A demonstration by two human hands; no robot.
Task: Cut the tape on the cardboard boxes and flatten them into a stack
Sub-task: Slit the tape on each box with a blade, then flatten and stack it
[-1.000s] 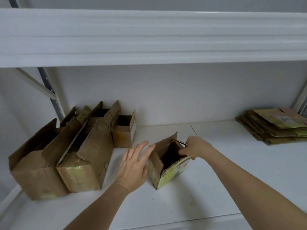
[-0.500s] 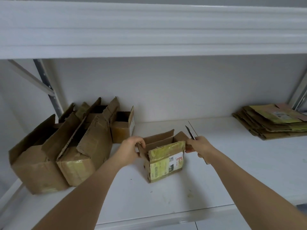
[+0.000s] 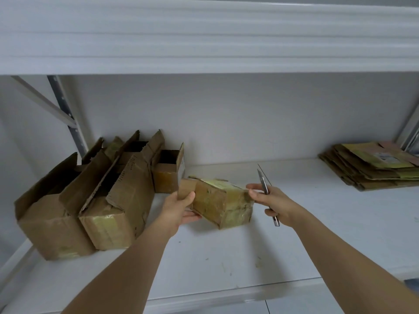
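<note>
Left hand [image 3: 179, 209] grips the tilted small box [image 3: 223, 203] by its flap, right hand [image 3: 273, 203] clasps a knife [image 3: 264, 185]

Two bare forearms are showing, entering from the bottom edge. No sleeves are reaching the visible parts of either arm. Left hand [image 3: 178, 210] and right hand [image 3: 275, 203] are both bare, wearing no gloves. Wrists are showing no watch or bands, fingers no rings.

Brown box [image 3: 223, 203], yellowish tape; white shelf [image 3: 317, 234]; silver knife [image 3: 264, 183].
</note>
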